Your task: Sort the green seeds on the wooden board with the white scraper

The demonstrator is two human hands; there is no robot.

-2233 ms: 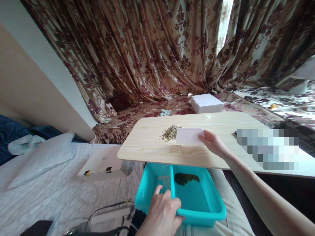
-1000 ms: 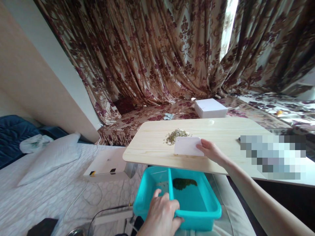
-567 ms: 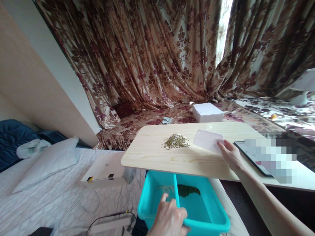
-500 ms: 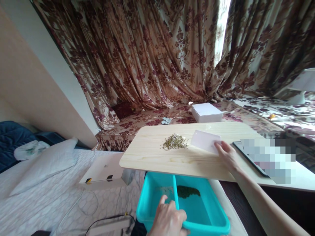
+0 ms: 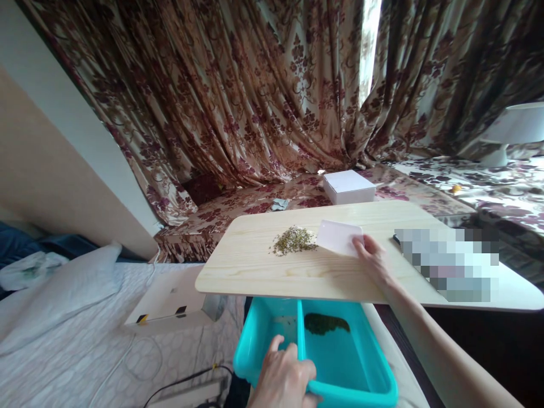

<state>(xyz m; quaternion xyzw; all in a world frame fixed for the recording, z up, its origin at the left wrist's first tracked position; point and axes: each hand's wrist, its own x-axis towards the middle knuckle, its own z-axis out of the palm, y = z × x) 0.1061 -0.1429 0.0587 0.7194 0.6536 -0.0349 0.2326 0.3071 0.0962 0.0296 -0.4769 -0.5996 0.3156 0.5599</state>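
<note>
A white plastic scraper [image 5: 339,237] is pinched at its right end by my right hand [image 5: 370,255], over the pale wooden table board [image 5: 255,277]. Its left edge meets the right side of a small heap of greenish-brown grains [image 5: 293,240]. Below the board's near edge is a turquoise two-compartment bin [image 5: 340,362]. My left hand [image 5: 287,374] grips the bin's near rim around the divider, its index finger raised over the left compartment. Dark green grains [image 5: 325,324] lie in the right compartment; only a few specks show in the left one.
A tablet-like device [image 5: 444,265], its screen blurred, lies on the board's right part. Behind the board stands a white box [image 5: 349,187] on a patterned ledge. A flat carton [image 5: 170,297] and cables lie on the bed [image 5: 85,317] at left.
The scraper has moved slightly left, up to the edge of the grain heap. My left hand keeps its hold on the bin. The view has shifted a little.
</note>
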